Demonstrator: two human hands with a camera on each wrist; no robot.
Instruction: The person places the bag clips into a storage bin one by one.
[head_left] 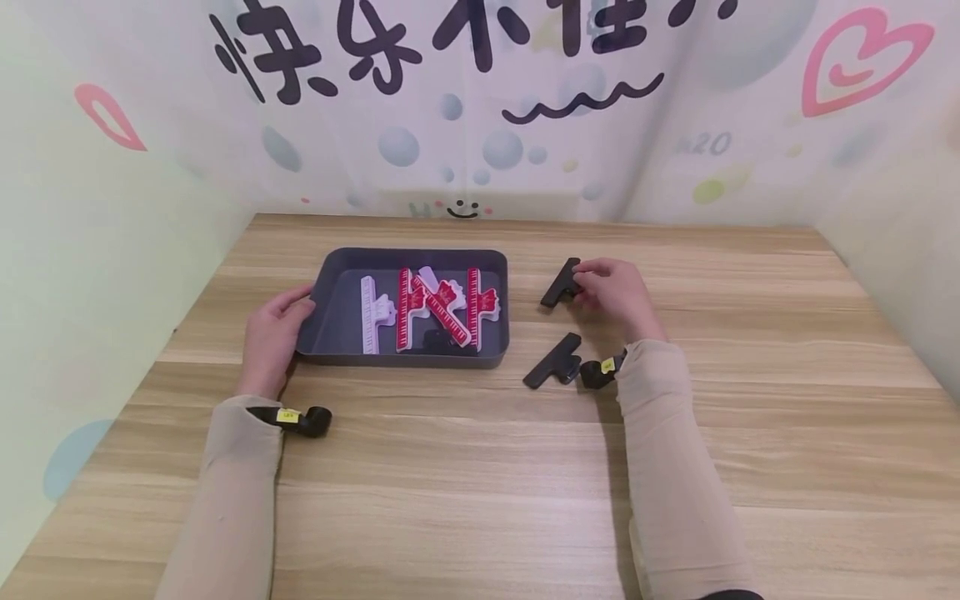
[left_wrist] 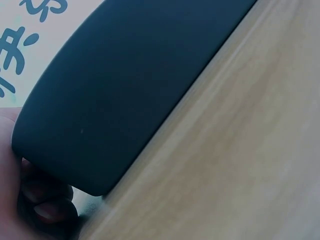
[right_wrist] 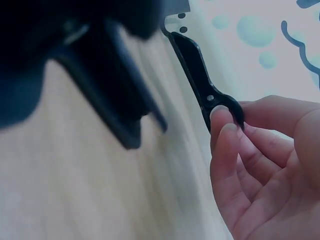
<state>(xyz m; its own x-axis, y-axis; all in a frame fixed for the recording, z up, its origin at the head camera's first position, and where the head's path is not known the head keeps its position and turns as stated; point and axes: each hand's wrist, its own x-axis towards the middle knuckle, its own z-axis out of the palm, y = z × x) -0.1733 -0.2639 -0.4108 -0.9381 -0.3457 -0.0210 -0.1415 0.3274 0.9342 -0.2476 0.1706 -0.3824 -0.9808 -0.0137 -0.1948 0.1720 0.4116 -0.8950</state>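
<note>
My left hand [head_left: 272, 337] grips the left end of a dark grey tray [head_left: 336, 321], thumb at the rim. The left wrist view shows its fingers [left_wrist: 50, 200] curled at the tray's corner. My right hand [head_left: 617, 290] pinches a black clip [head_left: 560, 285] by its handles, right of the tray; its long jaw is closed in the right wrist view. A second black clip [head_left: 551, 364] lies on the table nearer the right wrist. Inside the tray lie a lilac clip [head_left: 368, 317], several red piano-key clips [head_left: 404, 310] and a dark clip [head_left: 438, 340], partly hidden.
The wood-grain table [head_left: 450, 483] runs back to a white printed curtain [head_left: 337, 167]. A pale wall [head_left: 112, 267] borders it on the left. Each wrist carries a small black camera, one [head_left: 318, 421] on the left and one [head_left: 597, 373] on the right.
</note>
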